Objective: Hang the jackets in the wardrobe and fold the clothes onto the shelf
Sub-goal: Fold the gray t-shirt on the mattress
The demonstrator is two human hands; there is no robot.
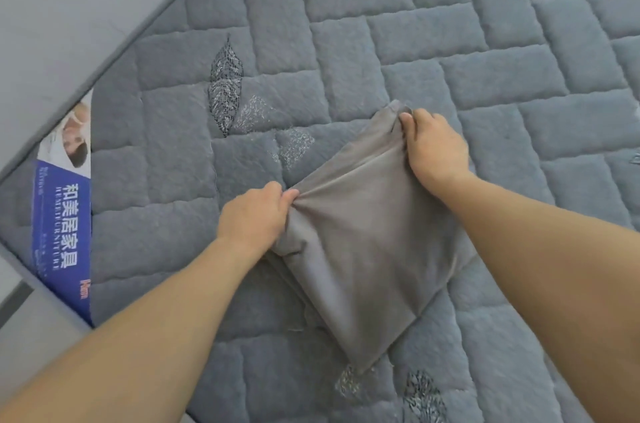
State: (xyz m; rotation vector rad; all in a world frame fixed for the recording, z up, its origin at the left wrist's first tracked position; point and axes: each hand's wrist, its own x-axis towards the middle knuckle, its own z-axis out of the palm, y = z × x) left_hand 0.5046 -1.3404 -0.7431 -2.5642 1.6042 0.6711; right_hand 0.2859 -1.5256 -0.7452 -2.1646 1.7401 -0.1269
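At nine o'clock on the grey quilted mattress [346, 24] lies a blue-and-white printed label [62, 232]. Toward centre, the left hand [254, 218] pinches the near-left corner of the grey-brown folded soft garment [363, 249], which rests mid-bed. At two o'clock from it, the right hand [434, 145] grips the far corner. Light and limp, it should crease easily; corners look the best hold.

blue mattress label [62, 235], "和美居家具"
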